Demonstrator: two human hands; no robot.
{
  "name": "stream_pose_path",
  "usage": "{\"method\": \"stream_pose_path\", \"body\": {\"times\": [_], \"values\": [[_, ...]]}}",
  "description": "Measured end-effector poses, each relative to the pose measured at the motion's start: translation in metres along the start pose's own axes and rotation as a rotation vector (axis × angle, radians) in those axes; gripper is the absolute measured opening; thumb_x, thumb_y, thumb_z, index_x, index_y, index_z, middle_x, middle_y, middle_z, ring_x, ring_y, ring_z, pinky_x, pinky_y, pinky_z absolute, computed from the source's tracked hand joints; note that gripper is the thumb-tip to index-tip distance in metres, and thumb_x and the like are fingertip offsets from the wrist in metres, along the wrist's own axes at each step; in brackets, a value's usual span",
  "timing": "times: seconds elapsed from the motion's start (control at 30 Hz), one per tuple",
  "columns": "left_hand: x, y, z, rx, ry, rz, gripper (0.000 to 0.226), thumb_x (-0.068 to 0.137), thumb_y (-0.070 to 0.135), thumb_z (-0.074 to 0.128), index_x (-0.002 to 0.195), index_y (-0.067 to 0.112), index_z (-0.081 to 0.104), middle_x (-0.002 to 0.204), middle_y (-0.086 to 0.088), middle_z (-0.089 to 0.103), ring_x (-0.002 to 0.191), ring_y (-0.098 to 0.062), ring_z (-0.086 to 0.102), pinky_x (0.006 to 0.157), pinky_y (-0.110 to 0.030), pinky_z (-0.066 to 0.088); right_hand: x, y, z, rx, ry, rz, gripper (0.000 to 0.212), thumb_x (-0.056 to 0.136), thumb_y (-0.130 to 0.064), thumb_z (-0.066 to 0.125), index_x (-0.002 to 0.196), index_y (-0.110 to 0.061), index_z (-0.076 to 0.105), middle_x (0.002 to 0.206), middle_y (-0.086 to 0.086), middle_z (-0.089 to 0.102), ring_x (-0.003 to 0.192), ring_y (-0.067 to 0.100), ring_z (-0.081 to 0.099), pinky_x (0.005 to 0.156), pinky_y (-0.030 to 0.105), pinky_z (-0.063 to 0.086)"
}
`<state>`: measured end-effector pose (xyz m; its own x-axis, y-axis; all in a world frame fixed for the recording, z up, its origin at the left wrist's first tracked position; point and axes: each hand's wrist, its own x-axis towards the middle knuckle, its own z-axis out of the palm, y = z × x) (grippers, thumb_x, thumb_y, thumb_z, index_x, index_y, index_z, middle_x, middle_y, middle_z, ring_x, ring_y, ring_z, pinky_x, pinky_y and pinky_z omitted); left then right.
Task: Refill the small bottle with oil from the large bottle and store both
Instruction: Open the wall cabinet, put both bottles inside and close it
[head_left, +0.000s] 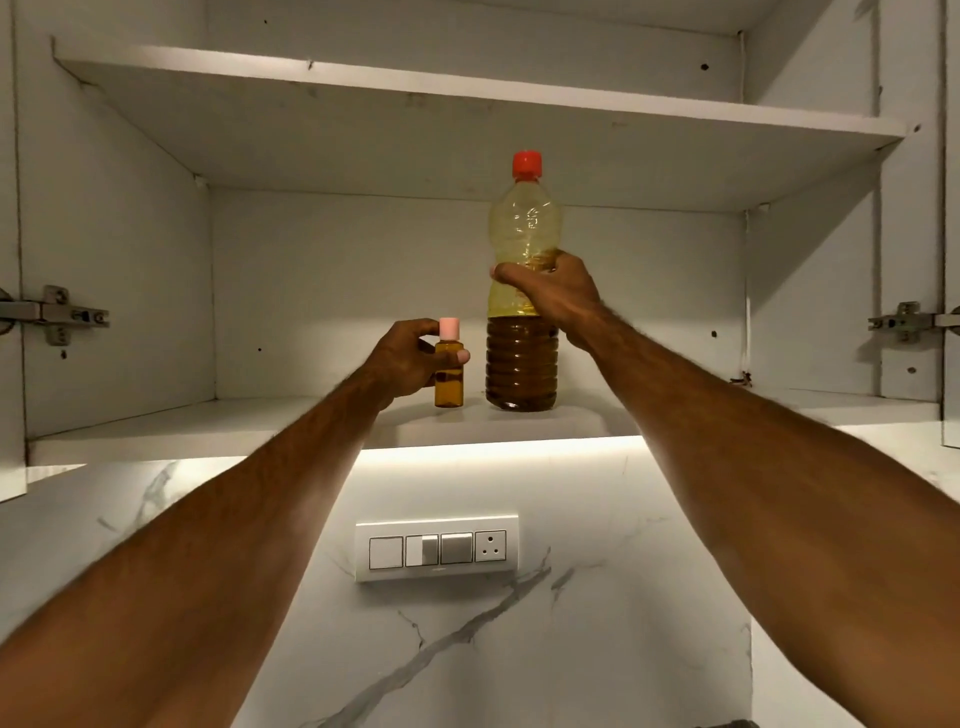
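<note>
A small amber bottle (449, 385) with a pink cap stands on the lower shelf (156, 431) of an open white wall cabinet. My left hand (410, 361) grips it from the left, thumb across its front. Just to its right stands the large clear bottle (522, 358) with a red cap, its lower part filled with brown oil. My right hand (550, 293) grips the large bottle around its middle. Both bottles are upright and capped, their bases on the shelf.
An upper shelf (467, 98) runs above the bottles. Cabinet door hinges sit at the left (57, 314) and right (904, 322). Below the lit cabinet edge, a switch panel (436, 548) with a socket is set in the marble wall.
</note>
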<state>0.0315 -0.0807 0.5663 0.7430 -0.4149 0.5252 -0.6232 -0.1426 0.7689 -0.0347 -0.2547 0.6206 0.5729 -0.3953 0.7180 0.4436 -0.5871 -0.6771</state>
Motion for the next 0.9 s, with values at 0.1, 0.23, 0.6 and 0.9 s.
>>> {"method": "stream_pose_path", "body": {"times": [0.1,0.23,0.6,0.9], "values": [[0.007,-0.005,0.001,0.001,0.003,-0.009,0.057,0.084,0.014,0.071,0.135,0.005,0.048,0.114,-0.022,0.061,0.097,-0.029,0.063,0.08,-0.033,0.051,0.008,0.006,0.004,-0.011,-0.004,0.005,0.059,0.07,-0.047,0.077,0.118,-0.018,0.059,0.108,0.002,0.065,0.094,0.02,0.064,0.076,0.032,0.055],[0.017,-0.014,0.002,-0.018,0.006,-0.023,0.058,0.083,0.014,0.072,0.135,0.004,0.048,0.118,-0.024,0.061,0.1,-0.032,0.063,0.086,-0.037,0.053,0.018,0.018,0.009,0.005,0.02,0.027,0.059,0.07,-0.048,0.077,0.118,-0.018,0.058,0.107,0.002,0.065,0.094,0.02,0.063,0.075,0.031,0.054],[0.025,-0.023,0.005,0.044,0.011,-0.026,0.054,0.08,0.017,0.076,0.128,0.006,0.053,0.115,-0.022,0.065,0.106,-0.035,0.064,0.093,-0.042,0.054,0.022,0.034,0.025,0.01,0.051,0.023,0.056,0.07,-0.054,0.074,0.112,-0.019,0.06,0.103,0.0,0.065,0.087,0.015,0.063,0.07,0.028,0.052],[0.015,-0.018,0.001,0.263,0.254,0.003,0.068,0.082,0.065,0.056,0.122,0.011,0.058,0.115,-0.007,0.064,0.104,-0.024,0.06,0.091,-0.036,0.049,-0.03,0.035,0.006,0.111,0.042,0.084,0.08,0.083,-0.069,0.052,0.144,-0.021,0.033,0.142,0.006,0.047,0.126,0.025,0.05,0.097,0.038,0.045]]}}
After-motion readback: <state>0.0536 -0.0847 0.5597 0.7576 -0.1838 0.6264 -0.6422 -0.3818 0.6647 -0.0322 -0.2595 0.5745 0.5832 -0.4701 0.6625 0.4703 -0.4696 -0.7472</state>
